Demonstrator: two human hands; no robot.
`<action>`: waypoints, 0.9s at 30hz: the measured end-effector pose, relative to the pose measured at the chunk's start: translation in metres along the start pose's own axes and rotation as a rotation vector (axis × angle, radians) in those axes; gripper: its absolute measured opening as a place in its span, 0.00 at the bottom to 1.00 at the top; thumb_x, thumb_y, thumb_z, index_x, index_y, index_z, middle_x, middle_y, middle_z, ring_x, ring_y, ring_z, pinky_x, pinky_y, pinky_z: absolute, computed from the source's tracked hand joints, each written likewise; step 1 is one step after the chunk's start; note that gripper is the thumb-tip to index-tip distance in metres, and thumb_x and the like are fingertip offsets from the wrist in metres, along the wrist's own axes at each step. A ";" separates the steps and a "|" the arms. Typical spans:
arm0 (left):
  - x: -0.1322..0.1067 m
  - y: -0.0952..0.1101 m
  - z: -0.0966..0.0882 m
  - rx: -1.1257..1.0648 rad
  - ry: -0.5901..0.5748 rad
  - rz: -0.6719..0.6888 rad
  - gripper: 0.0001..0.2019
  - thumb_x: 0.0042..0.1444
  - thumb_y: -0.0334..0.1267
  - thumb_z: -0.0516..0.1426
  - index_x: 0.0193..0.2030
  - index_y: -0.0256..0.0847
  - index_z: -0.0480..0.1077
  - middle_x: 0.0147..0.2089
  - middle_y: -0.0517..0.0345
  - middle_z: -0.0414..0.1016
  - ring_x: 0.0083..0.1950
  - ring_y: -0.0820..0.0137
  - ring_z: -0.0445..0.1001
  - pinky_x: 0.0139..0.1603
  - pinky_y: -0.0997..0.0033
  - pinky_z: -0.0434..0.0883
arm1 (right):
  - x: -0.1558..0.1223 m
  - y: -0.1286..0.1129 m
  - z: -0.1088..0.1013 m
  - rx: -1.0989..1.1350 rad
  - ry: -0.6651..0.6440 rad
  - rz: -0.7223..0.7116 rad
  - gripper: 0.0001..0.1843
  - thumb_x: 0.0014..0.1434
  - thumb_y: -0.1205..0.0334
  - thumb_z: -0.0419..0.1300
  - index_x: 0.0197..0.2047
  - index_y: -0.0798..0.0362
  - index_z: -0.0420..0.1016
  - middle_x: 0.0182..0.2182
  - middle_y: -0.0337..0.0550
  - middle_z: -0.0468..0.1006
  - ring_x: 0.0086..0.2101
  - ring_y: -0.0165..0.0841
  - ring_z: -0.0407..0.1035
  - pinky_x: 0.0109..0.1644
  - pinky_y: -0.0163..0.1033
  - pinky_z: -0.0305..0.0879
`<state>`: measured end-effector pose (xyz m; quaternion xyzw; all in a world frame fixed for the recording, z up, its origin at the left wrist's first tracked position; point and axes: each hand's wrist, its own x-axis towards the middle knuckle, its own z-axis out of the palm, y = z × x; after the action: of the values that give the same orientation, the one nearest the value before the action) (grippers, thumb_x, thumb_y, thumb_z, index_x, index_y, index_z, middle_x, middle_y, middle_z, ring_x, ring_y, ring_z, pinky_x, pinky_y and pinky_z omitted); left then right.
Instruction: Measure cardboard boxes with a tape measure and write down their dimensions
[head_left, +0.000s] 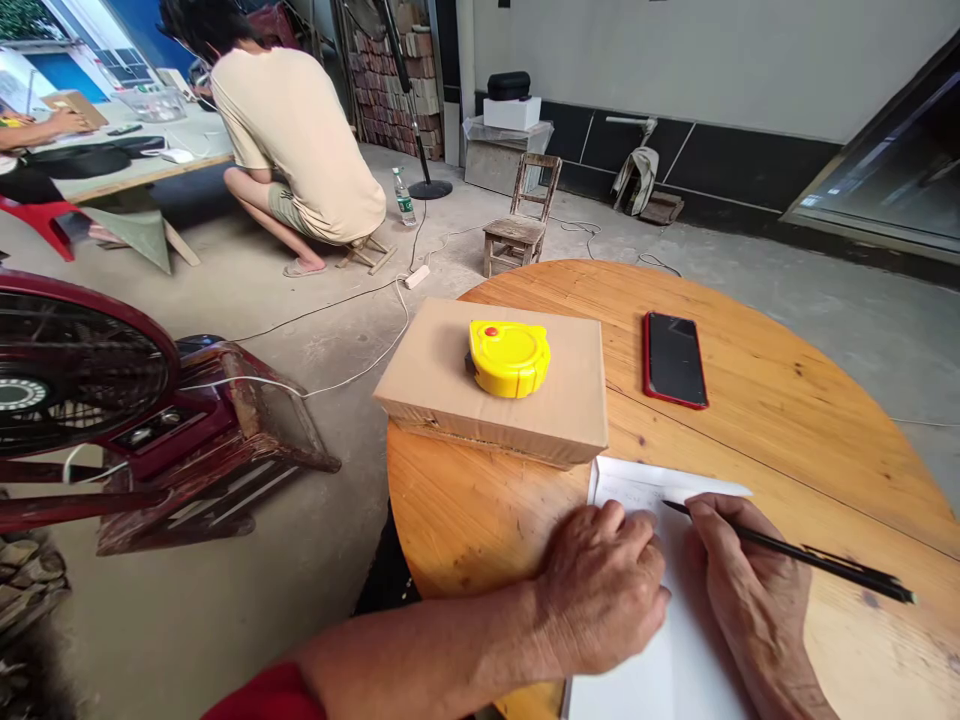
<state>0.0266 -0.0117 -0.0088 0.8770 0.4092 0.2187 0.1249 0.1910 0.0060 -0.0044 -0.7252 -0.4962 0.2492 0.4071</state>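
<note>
At the near edge of the round wooden table (787, 400), the right hand (742, 590) is closed around a black pen (810, 560), whose tip touches a white sheet of paper (645, 490). The left hand (600, 590) rests on the sheet's left side, fingers loosely bent, gripping nothing. Just beyond the sheet lies a cardboard box (442, 380) carrying a yellow tape measure (508, 357); a red phone (673, 360) lies to its right.

A rough workshop or storage space: bare concrete floor (247, 560), stacked bricks (390, 85) behind a crouching person (300, 140), loose cables (360, 365) and an old wooden chair (521, 215) beside them.
</note>
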 end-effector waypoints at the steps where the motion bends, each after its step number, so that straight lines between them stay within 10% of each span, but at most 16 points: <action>1: 0.000 0.000 0.000 0.003 0.000 0.000 0.10 0.63 0.42 0.54 0.42 0.37 0.71 0.52 0.50 0.70 0.47 0.61 0.67 0.45 0.60 0.69 | 0.000 0.001 0.000 0.006 -0.002 0.008 0.14 0.55 0.48 0.60 0.29 0.49 0.71 0.14 0.32 0.63 0.18 0.30 0.56 0.23 0.37 0.53; 27: 0.000 -0.001 0.000 -0.006 -0.015 0.001 0.11 0.64 0.43 0.54 0.43 0.37 0.72 0.51 0.49 0.71 0.48 0.61 0.67 0.44 0.60 0.70 | 0.000 0.000 0.001 0.030 -0.005 0.029 0.14 0.54 0.47 0.61 0.29 0.49 0.71 0.13 0.33 0.64 0.17 0.31 0.57 0.22 0.38 0.54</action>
<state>0.0262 -0.0115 -0.0093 0.8784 0.4073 0.2133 0.1304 0.1901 0.0059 -0.0049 -0.7254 -0.4830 0.2643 0.4130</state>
